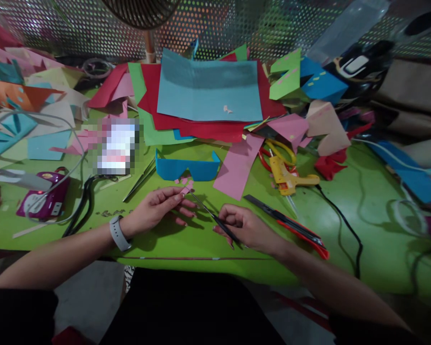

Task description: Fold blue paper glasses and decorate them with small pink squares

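Note:
My left hand (161, 206), with a grey watch band on the wrist, pinches a small pink paper piece (186, 189) between thumb and forefinger; the other fingers are spread. My right hand (242, 225) is closed round slim tweezers (221, 223), dark at the grip and silver toward the points, which reach the pink piece. Just beyond lie small pink paper scraps (177, 181), beside a blue paper cutout shaped like glasses (187, 167) with its side arms folded up. A pink paper strip (239, 165) lies to the right of the cutout.
A red and black box cutter (290, 225) and a yellow glue gun (287, 177) with its cord lie at right. Another slim dark tool (140, 182), a lit phone (117, 148) and a purple power adapter (45, 196) are at left. Stacked coloured paper (208, 91) lies behind.

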`<state>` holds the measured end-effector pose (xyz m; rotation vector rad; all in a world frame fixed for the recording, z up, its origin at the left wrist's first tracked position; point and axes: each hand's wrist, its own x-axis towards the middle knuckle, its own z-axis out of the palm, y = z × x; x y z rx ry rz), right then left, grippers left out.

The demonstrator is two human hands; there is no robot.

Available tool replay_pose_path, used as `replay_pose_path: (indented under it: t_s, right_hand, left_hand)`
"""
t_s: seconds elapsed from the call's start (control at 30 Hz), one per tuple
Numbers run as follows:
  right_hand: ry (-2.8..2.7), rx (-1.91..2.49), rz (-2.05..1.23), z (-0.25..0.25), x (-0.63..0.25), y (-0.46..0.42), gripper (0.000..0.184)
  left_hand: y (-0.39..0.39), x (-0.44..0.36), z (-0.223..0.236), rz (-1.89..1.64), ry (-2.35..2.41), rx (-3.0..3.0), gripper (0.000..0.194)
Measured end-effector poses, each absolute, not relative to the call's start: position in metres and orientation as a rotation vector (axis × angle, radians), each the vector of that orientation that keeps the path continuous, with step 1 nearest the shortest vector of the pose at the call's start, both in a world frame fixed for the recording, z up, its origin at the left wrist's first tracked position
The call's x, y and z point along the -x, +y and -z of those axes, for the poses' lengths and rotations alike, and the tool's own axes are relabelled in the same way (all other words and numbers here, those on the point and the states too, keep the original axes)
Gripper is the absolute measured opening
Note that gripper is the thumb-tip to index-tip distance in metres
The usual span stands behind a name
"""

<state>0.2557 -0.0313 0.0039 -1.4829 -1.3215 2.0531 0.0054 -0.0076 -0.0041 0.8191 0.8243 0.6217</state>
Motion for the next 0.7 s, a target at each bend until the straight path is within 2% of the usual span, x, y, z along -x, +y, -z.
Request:
replay_pose_path:
  t_s: [0.3, 0.47, 0.57, 0.7]
  right_hand:
    - [-1.347, 1.52, -2.013, -0.008, -0.255, -0.027, 0.054]
    - [-1.366, 1.472, -1.811, -0.012, -0.27, -0.021, 0.05]
    - [-1.677, 1.483, -1.611, -0.02, -0.279, -0.017, 0.036]
    - [-2.342, 1.551, -1.09, -0.028, -0.281, -0.017, 0.011]
  left_hand:
    - [-0.002, -0.003, -0.007, -0.497, 0.936, -0.817, 0.032]
    - [0.006, 0.005, -0.018, -0.56, 0.957, -1.001, 0.033]
    - [0.013, 0.011, -0.028, -0.716, 1.04, -1.12, 0.033]
    - [0.022, 0.014, -0.045, -0.742, 1.159, -1.303, 0.032]
